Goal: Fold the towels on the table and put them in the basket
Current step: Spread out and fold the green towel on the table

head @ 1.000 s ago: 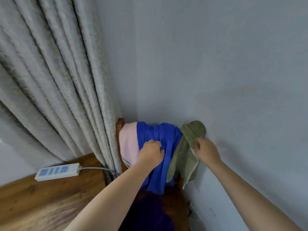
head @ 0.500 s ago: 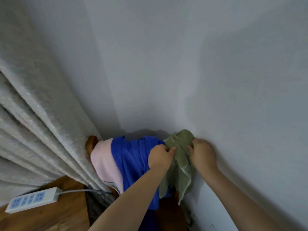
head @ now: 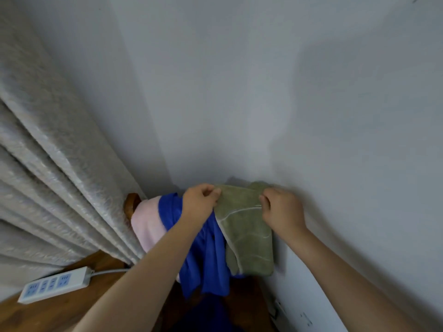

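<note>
We gripped the olive-green towel (head: 244, 226) by its upper edge with both hands as it hung over a wooden rail (head: 131, 204) in the corner of the room, tight against the grey wall (head: 335, 116). Our left hand (head: 200, 202) pinched the left end of that edge between thumb and curled fingers (head: 212, 193); our right hand (head: 281, 209) did the same at the right end, so the cloth was stretched flat between them and draped downward. Beside it, touching, hung a bright blue towel (head: 206, 264), and next to that a pale pink towel (head: 147, 226), both untouched. We judged this the collecting step, with no folding yet begun; neither tabletop nor basket was in view. The next move, as we read it, called for lifting the green towel clear of the rail without dragging the blue one along, then carrying it to a flat surface. A grey curtain (head: 55, 188) hung at left, and a white power strip (head: 54, 287) lay on the wooden floor (head: 60, 315) below.
</note>
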Demonstrator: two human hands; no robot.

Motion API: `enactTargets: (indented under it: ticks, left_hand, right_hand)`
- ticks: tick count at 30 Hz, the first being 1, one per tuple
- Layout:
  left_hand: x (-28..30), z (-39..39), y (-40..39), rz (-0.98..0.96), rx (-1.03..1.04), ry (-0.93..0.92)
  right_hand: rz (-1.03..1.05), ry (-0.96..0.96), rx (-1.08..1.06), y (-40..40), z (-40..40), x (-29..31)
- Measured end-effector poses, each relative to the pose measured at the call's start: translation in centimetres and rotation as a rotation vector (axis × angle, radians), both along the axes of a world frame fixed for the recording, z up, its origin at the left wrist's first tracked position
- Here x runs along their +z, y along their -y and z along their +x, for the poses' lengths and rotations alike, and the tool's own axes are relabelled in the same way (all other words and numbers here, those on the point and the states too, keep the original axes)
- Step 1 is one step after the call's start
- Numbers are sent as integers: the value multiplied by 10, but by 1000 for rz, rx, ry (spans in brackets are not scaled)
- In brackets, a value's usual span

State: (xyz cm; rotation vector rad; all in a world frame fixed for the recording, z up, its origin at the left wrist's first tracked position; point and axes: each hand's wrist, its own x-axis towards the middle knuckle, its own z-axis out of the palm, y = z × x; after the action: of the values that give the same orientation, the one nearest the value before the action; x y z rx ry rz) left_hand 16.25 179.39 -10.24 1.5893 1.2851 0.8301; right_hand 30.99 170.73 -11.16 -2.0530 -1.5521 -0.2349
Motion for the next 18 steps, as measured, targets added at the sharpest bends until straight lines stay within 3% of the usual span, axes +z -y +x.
enactTargets:
  ticks: [3,5,8,11,14,18]
  left_hand:
    - [22,-30,8,82,4,152]
    - [27,-51,17,84,-5,224]
    - [17,-78,30,13,15,167]
    - [-1,-89,35,-127,127,175]
    - [-14,-92,39,-243,198,152]
    - [-21,-100,33,-171,208,-81]
  right_hand:
    - [223,51,125,17,-19,15]
    - [257,19,229,25,-35,14]
    - [81,-113,310,29,-50,-3]
    - [-166,-352,227,19,-51,-30]
    - [-234,-622,84,13,-51,-45]
    - [-289,-753,-77,4,-56,-52]
